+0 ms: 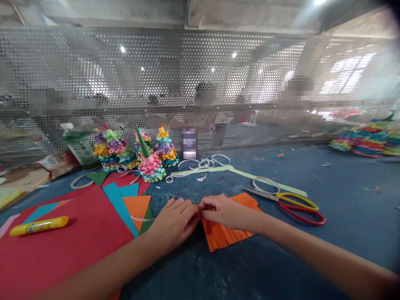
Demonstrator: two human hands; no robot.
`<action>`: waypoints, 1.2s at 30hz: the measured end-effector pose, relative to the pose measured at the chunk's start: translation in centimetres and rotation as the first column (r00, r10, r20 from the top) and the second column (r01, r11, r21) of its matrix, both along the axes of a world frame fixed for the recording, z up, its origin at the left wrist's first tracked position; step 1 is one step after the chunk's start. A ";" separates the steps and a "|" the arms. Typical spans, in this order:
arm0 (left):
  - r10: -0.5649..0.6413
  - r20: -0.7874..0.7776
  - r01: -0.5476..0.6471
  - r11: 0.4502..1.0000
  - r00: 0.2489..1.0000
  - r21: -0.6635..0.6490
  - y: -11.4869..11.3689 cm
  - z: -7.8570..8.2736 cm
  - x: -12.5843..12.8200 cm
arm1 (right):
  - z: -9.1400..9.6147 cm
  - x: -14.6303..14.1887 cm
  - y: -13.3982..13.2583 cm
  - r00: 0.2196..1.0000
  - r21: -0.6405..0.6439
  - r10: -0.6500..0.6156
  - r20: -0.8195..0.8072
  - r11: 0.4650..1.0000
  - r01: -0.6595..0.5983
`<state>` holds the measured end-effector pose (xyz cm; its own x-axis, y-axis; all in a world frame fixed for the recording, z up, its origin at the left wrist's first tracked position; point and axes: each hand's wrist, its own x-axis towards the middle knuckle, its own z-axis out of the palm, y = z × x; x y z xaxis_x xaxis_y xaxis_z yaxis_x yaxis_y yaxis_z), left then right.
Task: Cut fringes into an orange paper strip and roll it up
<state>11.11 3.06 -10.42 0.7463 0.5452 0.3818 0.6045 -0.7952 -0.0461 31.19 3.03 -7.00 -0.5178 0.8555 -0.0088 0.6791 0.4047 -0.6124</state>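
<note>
— Start on the left: what are the hands doing?

— The left hand (173, 223) lies low and palm down, left of the scissors (290, 202). Its fingers are stretched out side by side, with the tips on the near edge of the orange paper (223, 235). Whether the thumb pinches underneath I cannot tell, as the fingers cover it.

— And the other one?

— The right hand (226, 212) is between the left hand and the scissors. Its fingers are curled in and closed on the same edge of the orange paper, knuckles up. The two sets of fingertips meet there.

— Where does the paper lie?

— Flat on the blue table (312, 250), just left of the scissors. Its near side is cut into a fringe of strips, and its far corner comes close to the blade tips.

— What else is on the table?

— Far left of the scissors a yellow glue stick (39, 225) rests on a big red sheet (62, 246), with blue, orange and green offcuts beside it. Behind those stand a green bottle (79, 146) and a cluster of little paper trees (150, 160). A pale green strip (250, 175) runs just behind the scissors. Well to their right, at the back, sits a heap of coloured paper (365, 139).

— And the room?

— A perforated metal screen (200, 83) closes off the back of the table, and people sit beyond it under bright ceiling lights.
</note>
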 end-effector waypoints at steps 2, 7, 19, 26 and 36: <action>-0.004 -0.013 0.004 1.000 1.000 0.011 0.0 0.0 0.0 | 0.2 -0.1 -0.1 1.000 0.012 0.006 0.011 1.000 -0.006; 0.025 -0.047 -0.022 0.998 0.999 0.065 0.1 0.0 0.0 | 0.0 -0.1 -0.1 1.000 0.047 -0.007 0.012 0.999 0.006; 0.038 0.002 -0.038 0.998 0.999 0.055 -0.1 0.0 -0.1 | 0.2 -0.3 -0.1 1.000 0.047 -0.003 -0.001 0.999 0.003; 0.060 -0.004 -0.059 0.992 0.998 0.114 0.0 0.0 -0.2 | 0.0 -0.4 -0.2 1.000 0.074 -0.026 0.010 0.997 0.025; 0.065 -0.010 -0.065 0.997 0.998 0.041 -0.1 -0.1 -0.1 | -0.2 -0.3 -0.2 1.000 0.079 -0.019 0.003 0.997 0.018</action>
<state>11.01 2.97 -10.54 0.7141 0.5771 0.3963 0.6542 -0.7516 -0.0844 30.88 2.88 -7.19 -0.5019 0.8630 0.0571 0.6891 0.4389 -0.5766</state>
